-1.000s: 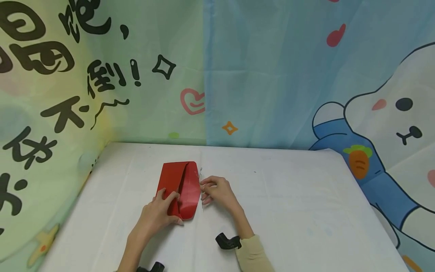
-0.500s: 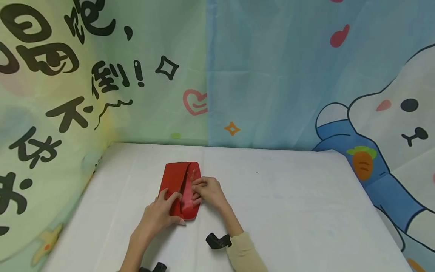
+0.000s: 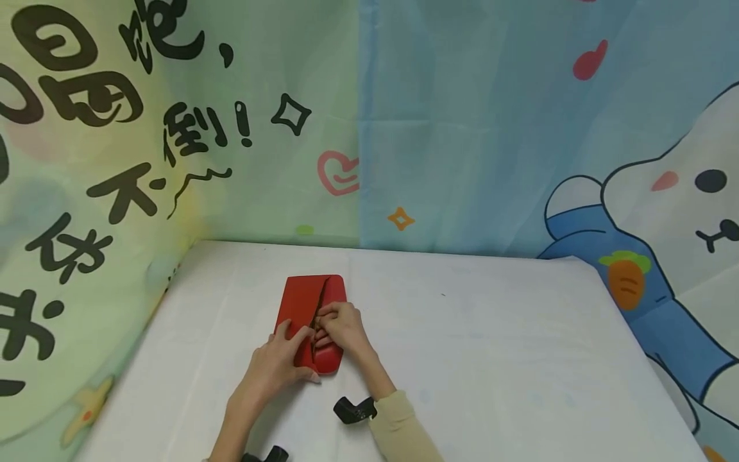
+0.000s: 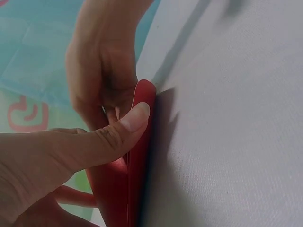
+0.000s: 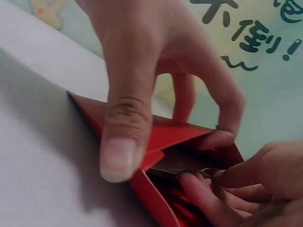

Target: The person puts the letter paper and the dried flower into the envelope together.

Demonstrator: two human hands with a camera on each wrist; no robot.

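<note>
A red paper envelope (image 3: 301, 296) lies on the white table with its flap opened to the right. My left hand (image 3: 276, 364) grips its near end: the thumb (image 4: 135, 118) lies over the near edge, and the fingers hold the mouth apart. The right wrist view shows the gap of the pocket. My right hand (image 3: 344, 328) is at that mouth, its fingertips (image 5: 199, 184) pinching a thin gold-coloured piece (image 5: 205, 170). Part of this piece is inside the pocket, and its full shape is hidden.
The white table (image 3: 491, 346) extends to the right of the hands. Behind it hangs a printed cloth backdrop (image 3: 450, 160) with a cartoon bear and lettering, which also covers the left side. Each wrist wears a black camera mount (image 3: 353, 410).
My right hand has moved left, from beyond the flap's edge, across the flap to the envelope's mouth, carrying the thin piece. The left hand keeps its hold on the envelope.
</note>
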